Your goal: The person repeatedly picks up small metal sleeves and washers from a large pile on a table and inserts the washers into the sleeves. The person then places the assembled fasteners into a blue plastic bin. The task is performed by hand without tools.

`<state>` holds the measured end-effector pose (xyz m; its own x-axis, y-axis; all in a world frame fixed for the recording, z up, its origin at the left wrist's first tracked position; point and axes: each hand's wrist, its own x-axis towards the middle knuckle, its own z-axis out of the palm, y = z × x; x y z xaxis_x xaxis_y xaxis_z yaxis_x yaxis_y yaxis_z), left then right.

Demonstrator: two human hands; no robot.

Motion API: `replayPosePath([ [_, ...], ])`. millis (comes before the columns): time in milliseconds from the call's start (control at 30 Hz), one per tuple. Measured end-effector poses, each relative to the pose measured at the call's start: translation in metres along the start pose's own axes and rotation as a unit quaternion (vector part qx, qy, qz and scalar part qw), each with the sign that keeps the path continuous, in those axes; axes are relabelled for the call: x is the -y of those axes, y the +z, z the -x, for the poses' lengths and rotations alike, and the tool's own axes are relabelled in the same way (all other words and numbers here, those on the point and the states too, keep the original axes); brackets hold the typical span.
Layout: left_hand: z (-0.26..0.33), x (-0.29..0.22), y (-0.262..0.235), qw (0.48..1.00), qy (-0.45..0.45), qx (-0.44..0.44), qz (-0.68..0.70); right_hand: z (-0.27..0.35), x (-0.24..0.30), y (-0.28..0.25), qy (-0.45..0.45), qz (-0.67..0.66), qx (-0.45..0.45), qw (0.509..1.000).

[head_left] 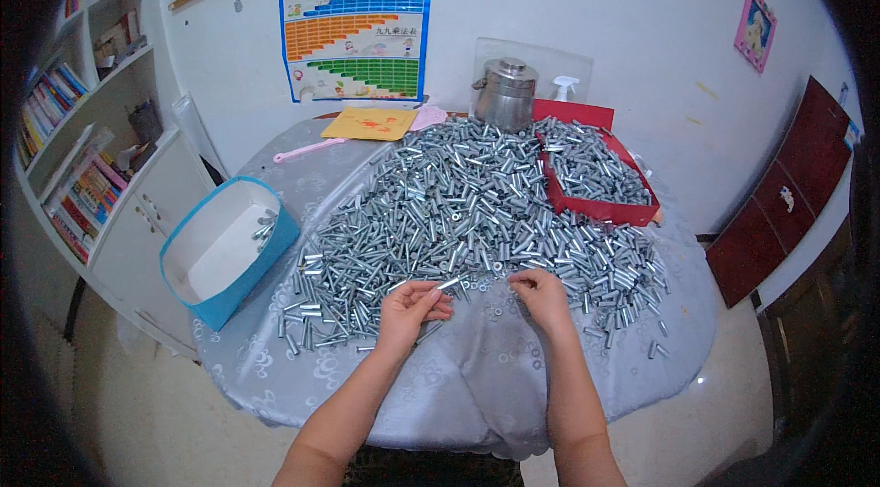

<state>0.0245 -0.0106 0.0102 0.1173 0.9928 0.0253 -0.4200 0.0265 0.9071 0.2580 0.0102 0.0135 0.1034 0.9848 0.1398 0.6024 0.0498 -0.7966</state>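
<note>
My left hand (414, 311) is closed, thumb and fingers pinching a slim, shiny metal bolt (448, 284) that points toward the pile. My right hand (543, 297) is also closed, its fingertips pressed together at the near edge of the pile; whatever they hold is too small to make out. Between and just beyond the hands lie small metal washers (498, 267), with a few more on the cloth beside my right wrist. A wide heap of silvery metal sleeves and bolts (440, 203) spreads across the table, long thin bolts at left and short thick sleeves at right.
At left, a blue box (246, 278) with white lining holds a few metal pieces. A red box (600, 210) full of sleeves sits at back right. Behind the heap stand a steel canister (506, 98), a yellow envelope (370, 123) and a pink stick (307, 150). A silvery tablecloth (440, 395) covers the table.
</note>
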Motion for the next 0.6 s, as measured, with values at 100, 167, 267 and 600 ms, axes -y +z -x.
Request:
replayPosePath([
  [100,0.0,0.001,-0.001,1.0,0.002,0.002,0.006,0.003,0.006,-0.01,0.021,0.088,0.03,0.995],
  [167,-0.001,0.003,-0.002,1.0,-0.002,0.002,0.012,0.003,0.003,-0.016,0.033,0.103,0.058,0.992],
  [267,-0.001,0.004,-0.003,1.0,-0.005,0.0,0.006,0.006,0.001,-0.019,0.044,0.117,0.103,0.987],
  [600,-0.001,0.006,-0.004,1.0,-0.017,0.003,-0.008,0.005,0.004,-0.004,0.027,0.075,0.123,0.989],
])
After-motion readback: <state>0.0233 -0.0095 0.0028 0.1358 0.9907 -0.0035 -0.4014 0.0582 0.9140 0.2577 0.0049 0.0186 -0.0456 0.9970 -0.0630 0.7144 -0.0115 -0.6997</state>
